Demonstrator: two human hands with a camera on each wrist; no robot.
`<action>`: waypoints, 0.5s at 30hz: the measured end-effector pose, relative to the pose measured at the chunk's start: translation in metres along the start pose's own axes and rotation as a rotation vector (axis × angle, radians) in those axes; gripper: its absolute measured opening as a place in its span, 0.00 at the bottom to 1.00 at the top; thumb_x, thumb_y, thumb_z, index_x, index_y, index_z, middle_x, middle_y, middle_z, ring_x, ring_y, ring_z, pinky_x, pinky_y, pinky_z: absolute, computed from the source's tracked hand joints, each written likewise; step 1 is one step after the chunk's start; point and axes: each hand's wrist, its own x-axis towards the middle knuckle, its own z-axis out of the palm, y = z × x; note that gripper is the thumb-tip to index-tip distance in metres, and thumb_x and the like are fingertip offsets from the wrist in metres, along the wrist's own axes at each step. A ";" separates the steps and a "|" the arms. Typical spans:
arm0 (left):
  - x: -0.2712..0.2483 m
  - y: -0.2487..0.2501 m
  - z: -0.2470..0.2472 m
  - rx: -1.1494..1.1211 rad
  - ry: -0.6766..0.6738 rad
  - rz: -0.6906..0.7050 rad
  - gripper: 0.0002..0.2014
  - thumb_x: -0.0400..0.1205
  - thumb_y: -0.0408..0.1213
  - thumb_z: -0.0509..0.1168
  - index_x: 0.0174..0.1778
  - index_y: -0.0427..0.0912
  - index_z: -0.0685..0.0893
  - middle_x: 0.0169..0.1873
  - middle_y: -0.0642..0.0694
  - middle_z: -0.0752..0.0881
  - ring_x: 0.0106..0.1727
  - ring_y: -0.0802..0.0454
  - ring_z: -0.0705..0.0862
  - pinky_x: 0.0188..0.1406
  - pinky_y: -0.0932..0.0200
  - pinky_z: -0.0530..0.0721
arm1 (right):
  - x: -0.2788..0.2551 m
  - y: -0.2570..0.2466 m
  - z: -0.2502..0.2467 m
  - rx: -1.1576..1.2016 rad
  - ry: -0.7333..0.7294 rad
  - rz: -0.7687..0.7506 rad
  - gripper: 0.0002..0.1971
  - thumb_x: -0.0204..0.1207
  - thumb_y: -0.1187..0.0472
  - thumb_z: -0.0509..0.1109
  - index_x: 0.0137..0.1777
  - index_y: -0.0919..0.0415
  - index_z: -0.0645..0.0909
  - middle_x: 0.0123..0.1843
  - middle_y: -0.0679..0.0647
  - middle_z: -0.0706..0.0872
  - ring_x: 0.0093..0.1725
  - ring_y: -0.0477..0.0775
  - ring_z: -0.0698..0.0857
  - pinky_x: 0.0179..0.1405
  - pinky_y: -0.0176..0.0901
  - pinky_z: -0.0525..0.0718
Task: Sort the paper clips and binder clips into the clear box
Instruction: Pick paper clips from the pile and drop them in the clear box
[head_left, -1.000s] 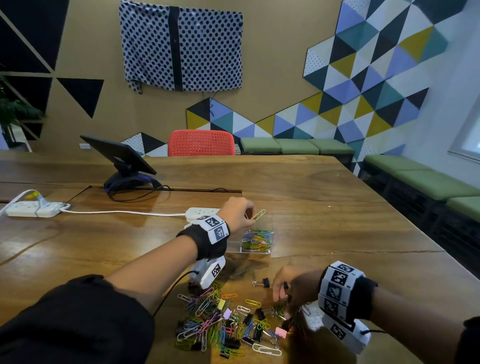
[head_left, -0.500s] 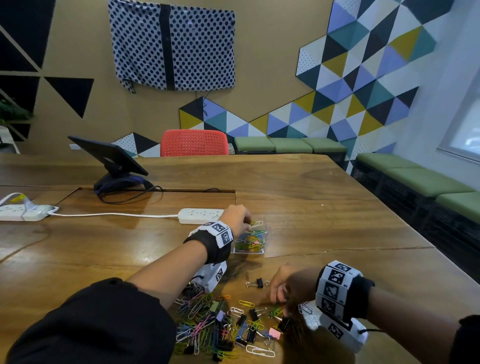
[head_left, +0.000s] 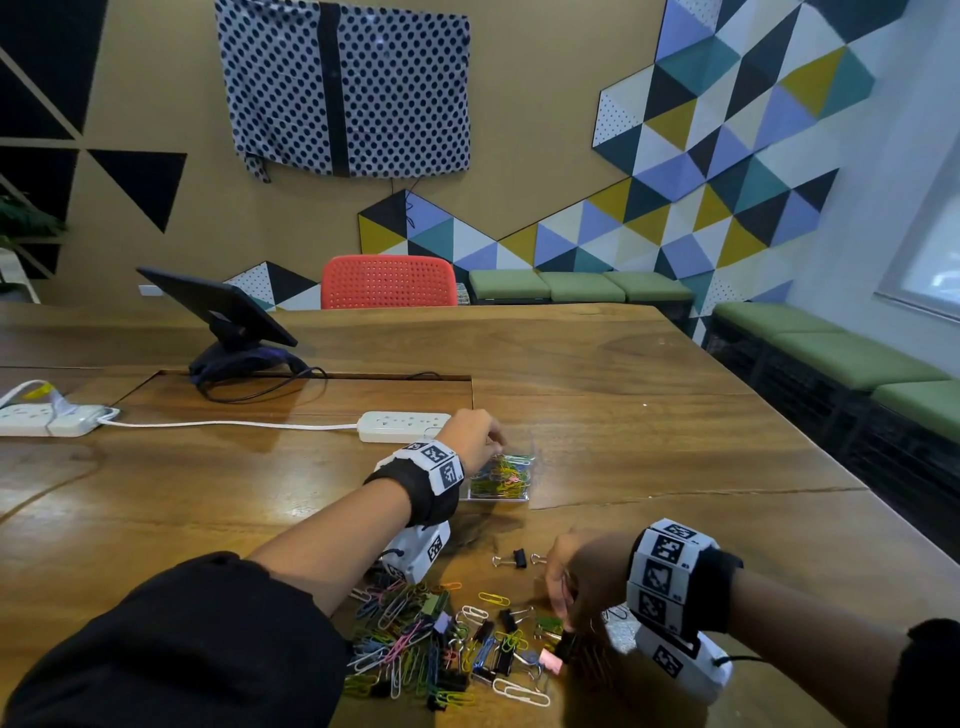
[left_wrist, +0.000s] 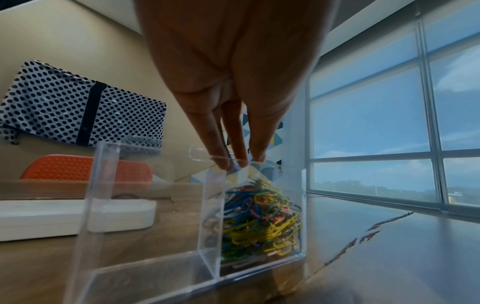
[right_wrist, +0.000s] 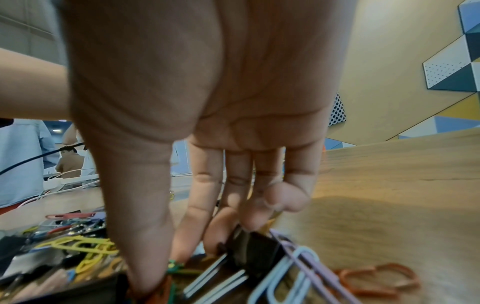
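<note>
The clear box (head_left: 498, 496) stands mid-table, a divider (left_wrist: 210, 205) splitting it in two. Its right compartment holds coloured paper clips (left_wrist: 259, 222); the left one looks empty. My left hand (head_left: 496, 441) hovers at the box's top rim, fingers straight and pointing down (left_wrist: 242, 162), with no clip seen between them. Nearer to me lies a pile of paper clips and binder clips (head_left: 415, 644). My right hand (head_left: 563, 608) reaches into the pile's right side. Its thumb and forefinger pinch a green clip (right_wrist: 175, 265), and the middle finger touches a black binder clip (right_wrist: 257, 253).
A lone black binder clip (head_left: 518, 558) lies between box and pile. A white power strip (head_left: 402, 426) sits just behind the box, another (head_left: 47, 418) at far left. A tablet on a stand (head_left: 218, 306) and a red chair (head_left: 389, 280) are beyond. A crack (head_left: 675, 493) runs right of the box.
My left hand came down from above the box, where it held a yellow-green paper clip, to the rim; the clip no longer shows in its fingers. The right hand stays in the pile.
</note>
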 end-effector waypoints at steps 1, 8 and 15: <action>-0.002 0.001 -0.002 0.020 0.001 0.014 0.10 0.82 0.36 0.64 0.55 0.39 0.88 0.58 0.43 0.86 0.59 0.48 0.83 0.59 0.58 0.78 | 0.000 -0.001 0.001 -0.003 -0.001 0.002 0.11 0.72 0.62 0.74 0.53 0.63 0.85 0.54 0.56 0.88 0.49 0.45 0.81 0.41 0.26 0.75; -0.048 0.011 -0.003 0.053 -0.174 0.225 0.07 0.79 0.40 0.67 0.47 0.41 0.86 0.46 0.45 0.85 0.46 0.51 0.82 0.47 0.60 0.81 | 0.004 -0.003 -0.003 0.089 -0.036 0.020 0.14 0.68 0.65 0.77 0.54 0.64 0.83 0.37 0.43 0.83 0.37 0.37 0.80 0.38 0.26 0.74; -0.101 0.010 0.001 0.225 -0.762 0.232 0.22 0.73 0.46 0.73 0.61 0.46 0.79 0.58 0.43 0.82 0.53 0.46 0.82 0.46 0.59 0.77 | 0.007 -0.009 -0.001 0.111 -0.068 0.030 0.18 0.65 0.63 0.79 0.55 0.60 0.82 0.35 0.42 0.80 0.36 0.39 0.78 0.36 0.32 0.74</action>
